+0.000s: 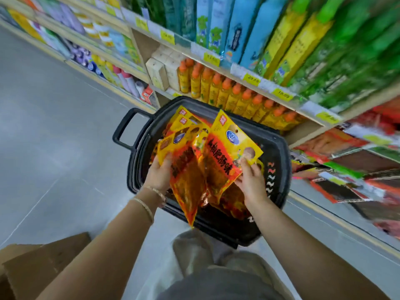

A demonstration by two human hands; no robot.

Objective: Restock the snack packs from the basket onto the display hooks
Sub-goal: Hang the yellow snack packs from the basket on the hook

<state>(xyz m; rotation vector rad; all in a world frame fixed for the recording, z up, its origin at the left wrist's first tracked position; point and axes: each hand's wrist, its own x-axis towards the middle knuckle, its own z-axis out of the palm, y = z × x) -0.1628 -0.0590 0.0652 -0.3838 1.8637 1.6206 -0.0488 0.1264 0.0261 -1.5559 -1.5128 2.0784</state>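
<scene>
One basket (279, 152); left grip (159, 172) clutches at least three snack packs (186, 176), right grip (251, 176) pinches one pack (229, 146)

Glossy plastic-film snack packs (225, 152) over a matt black plastic basket (279, 152); rough brown cardboard (36, 263) nearby.

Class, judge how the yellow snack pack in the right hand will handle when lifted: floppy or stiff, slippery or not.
Probably light: the right hand holds the snack pack by one edge. Likely slippery and pliable: its film looks glossy.
</scene>
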